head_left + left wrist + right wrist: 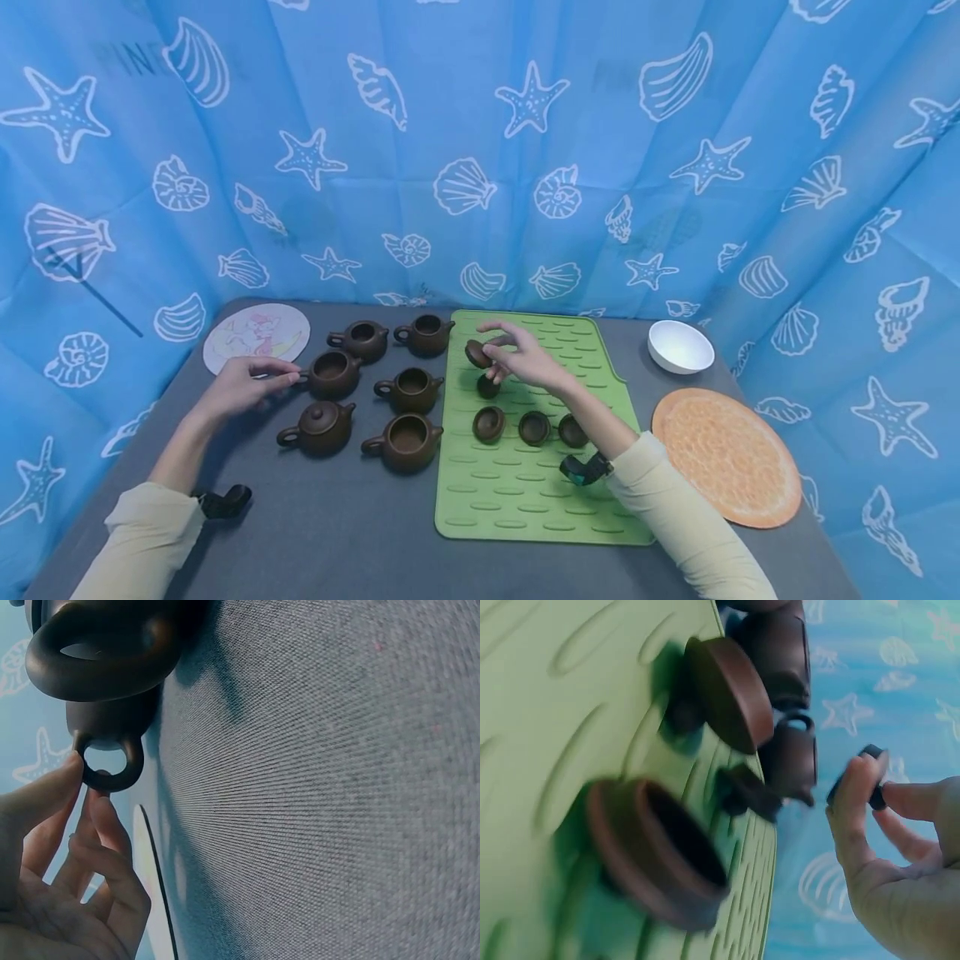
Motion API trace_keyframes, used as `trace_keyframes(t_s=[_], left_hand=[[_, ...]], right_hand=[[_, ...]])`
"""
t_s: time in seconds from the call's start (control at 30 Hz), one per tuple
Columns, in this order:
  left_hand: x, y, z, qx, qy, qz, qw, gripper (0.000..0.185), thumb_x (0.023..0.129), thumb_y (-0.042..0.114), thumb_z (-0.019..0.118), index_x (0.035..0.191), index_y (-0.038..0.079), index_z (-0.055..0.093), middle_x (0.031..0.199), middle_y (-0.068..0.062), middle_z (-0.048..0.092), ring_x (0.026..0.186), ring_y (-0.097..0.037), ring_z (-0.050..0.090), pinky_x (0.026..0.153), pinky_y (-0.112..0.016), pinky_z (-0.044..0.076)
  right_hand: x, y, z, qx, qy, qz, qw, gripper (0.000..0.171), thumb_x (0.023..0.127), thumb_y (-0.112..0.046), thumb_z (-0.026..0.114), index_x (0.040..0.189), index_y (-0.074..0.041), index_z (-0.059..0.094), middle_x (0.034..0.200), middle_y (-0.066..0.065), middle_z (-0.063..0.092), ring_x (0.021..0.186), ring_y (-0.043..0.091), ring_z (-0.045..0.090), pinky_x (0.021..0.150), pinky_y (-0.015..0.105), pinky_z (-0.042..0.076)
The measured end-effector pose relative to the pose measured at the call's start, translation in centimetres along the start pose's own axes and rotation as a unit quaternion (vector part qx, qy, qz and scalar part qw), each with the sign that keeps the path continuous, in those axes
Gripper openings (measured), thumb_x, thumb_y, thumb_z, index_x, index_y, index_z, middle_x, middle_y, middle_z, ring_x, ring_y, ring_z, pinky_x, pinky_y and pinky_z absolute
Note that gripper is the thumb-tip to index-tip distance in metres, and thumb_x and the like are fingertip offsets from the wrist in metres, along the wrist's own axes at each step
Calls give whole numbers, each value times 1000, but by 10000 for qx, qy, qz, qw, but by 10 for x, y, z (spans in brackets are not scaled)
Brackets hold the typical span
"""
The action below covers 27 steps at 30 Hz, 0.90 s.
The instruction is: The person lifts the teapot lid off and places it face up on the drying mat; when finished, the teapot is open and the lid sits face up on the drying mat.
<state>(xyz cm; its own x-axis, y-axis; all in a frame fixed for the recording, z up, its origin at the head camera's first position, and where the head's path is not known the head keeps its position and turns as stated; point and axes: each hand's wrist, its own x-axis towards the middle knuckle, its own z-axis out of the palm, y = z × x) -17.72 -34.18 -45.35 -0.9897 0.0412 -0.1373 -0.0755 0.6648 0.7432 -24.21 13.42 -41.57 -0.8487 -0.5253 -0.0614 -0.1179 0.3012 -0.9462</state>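
My left hand (251,385) pinches the ring handle (112,776) of a brown lidless teapot (332,375) between thumb and fingertips. Just nearer to me stands a matching teapot with its lid on (320,429). Above the far part of the green mat (495,500), my right hand (525,360) holds a small brown teapot lid (477,354) by its knob, tilted, between thumb and fingers. Below that hand lies another lid (488,386). More lids, among them one upturned lid (489,425), form a row across the mat's middle.
Several other lidless teapots, one being a front teapot (407,443), stand left of the mat. A round pink-patterned placemat (257,333) lies at the far left. At the right are a white bowl (681,347) and an orange-slice placemat (726,458). A blue curtain (480,233) hangs behind.
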Motion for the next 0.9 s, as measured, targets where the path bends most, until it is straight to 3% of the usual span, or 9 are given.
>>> trace_keyframes(t_s=[0.2,0.33,0.43,0.57,0.73,0.9], left_hand=[[-1,0,0,-48,-21,-96,9999,49,106,43,70,137,5,72,128,-23,75,103,-27,69,73,-32,58],[0,-2,1,-57,-6,-79,10000,49,106,44,70,137,6,72,127,-23,75,102,-25,70,73,-32,58],[0,-2,1,-50,21,-27,10000,48,106,43,70,136,5,73,125,-22,75,100,-24,70,72,-32,58],[0,-3,1,-80,0,-12,10000,48,106,43,70,136,6,73,125,-21,76,101,-25,70,72,-32,58],[0,-2,1,-102,-46,-30,9999,48,106,44,71,136,7,73,125,-21,76,102,-25,71,73,-33,58],[0,-2,0,-77,-25,10,10000,46,106,42,71,135,6,73,124,-21,76,100,-24,70,73,-32,58]], right_hand=[[-20,14,-23,438,-75,137,9989,49,115,-9,50,164,-7,44,164,27,47,114,46,76,104,51,62],[-28,24,-31,587,70,134,9982,54,110,-13,64,160,-6,45,163,26,45,130,49,68,105,46,62],[-32,31,-33,293,336,86,9990,62,102,-14,77,156,-6,48,163,25,47,142,48,59,106,46,62],[-37,41,-38,-368,497,172,9979,66,99,-15,81,156,-2,51,161,25,53,148,47,55,111,52,58],[-40,51,-45,-967,294,303,9944,61,98,-12,81,150,6,54,157,30,56,148,52,54,113,56,56],[-42,54,-50,-1297,-55,87,9915,56,94,-5,83,143,8,59,145,36,62,120,51,73,98,45,65]])
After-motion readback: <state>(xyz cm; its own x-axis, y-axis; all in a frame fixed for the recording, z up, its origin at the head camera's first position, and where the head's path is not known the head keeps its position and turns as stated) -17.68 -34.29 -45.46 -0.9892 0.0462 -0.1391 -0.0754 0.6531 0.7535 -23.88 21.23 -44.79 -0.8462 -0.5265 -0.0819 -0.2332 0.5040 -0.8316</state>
